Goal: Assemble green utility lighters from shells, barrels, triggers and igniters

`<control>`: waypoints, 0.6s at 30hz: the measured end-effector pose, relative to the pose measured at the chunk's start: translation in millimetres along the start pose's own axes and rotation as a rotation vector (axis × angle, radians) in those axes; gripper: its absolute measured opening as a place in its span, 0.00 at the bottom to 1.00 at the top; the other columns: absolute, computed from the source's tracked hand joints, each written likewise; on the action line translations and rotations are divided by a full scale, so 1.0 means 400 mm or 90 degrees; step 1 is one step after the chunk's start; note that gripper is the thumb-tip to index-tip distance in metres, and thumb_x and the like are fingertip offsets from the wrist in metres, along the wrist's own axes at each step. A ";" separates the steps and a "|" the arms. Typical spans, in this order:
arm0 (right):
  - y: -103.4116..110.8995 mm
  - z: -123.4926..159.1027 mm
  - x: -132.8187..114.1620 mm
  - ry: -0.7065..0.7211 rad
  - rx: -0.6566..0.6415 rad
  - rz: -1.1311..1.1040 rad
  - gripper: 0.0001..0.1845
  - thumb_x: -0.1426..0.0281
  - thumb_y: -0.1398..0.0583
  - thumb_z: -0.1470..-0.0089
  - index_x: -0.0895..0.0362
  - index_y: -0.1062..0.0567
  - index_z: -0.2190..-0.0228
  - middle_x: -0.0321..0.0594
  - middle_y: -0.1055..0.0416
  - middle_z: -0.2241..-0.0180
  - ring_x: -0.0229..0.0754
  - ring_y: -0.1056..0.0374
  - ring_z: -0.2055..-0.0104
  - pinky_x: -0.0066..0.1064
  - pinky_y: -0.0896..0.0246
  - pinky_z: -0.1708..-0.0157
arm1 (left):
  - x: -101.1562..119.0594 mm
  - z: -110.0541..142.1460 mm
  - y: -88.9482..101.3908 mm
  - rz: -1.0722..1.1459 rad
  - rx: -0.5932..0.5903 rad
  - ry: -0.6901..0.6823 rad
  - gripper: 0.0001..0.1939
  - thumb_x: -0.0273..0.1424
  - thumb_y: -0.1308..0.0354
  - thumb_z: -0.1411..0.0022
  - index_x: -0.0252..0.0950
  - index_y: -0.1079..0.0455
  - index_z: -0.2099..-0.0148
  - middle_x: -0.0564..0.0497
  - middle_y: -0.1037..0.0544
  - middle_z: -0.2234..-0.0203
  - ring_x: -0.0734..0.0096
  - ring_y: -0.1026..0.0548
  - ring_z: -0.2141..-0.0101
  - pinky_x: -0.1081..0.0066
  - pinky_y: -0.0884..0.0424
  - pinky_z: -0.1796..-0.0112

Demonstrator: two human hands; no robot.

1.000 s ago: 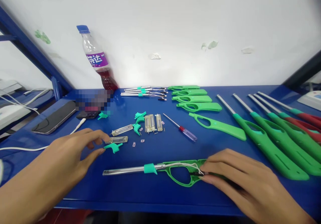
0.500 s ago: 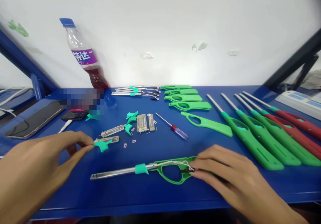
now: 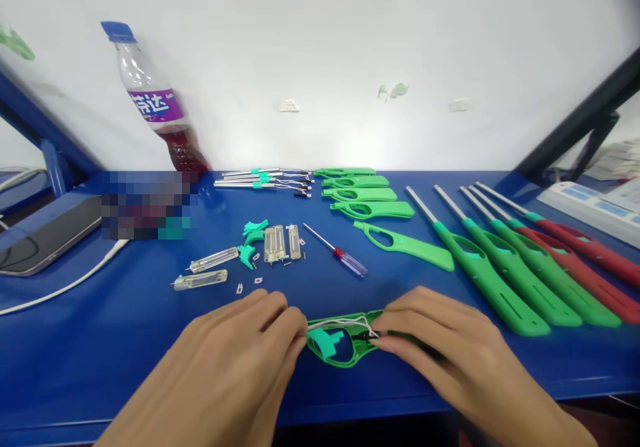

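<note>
While right fingers (image 3: 393, 321) are apparently pinching the green shell (image 3: 356, 353), perhaps steadying its wires (image 3: 369, 327), left fingers (image 3: 298, 324) are pinching a teal piece (image 3: 325, 344).

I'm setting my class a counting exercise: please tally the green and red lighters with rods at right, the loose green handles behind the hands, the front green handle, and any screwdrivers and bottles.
Green lighters: 3
Red lighters: 2
Loose green handles: 5
Front green handle: 1
Screwdriver: 1
Bottle: 1
Total: 13
</note>
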State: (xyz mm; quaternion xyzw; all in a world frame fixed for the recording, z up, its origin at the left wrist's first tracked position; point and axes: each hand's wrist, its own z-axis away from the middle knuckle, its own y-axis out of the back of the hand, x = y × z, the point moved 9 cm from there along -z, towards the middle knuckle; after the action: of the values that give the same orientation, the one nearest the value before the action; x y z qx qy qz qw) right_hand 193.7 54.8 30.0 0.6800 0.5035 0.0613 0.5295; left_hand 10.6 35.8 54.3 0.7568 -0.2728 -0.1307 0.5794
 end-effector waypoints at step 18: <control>0.008 -0.008 -0.003 -0.006 -0.005 -0.044 0.06 0.72 0.38 0.30 0.51 0.23 0.53 0.35 0.20 0.58 0.39 0.25 0.58 0.32 0.29 0.55 | 0.051 -0.017 -0.088 -0.039 -0.129 -0.017 0.15 0.18 0.49 0.38 0.41 0.26 0.59 0.53 0.20 0.67 0.57 0.22 0.69 0.61 0.34 0.75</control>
State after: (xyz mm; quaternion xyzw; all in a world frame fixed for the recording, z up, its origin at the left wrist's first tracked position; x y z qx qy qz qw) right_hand 193.2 56.2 34.3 0.6607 0.5239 0.0419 0.5359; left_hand 39.9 36.3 25.5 0.7007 -0.2427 -0.1851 0.6448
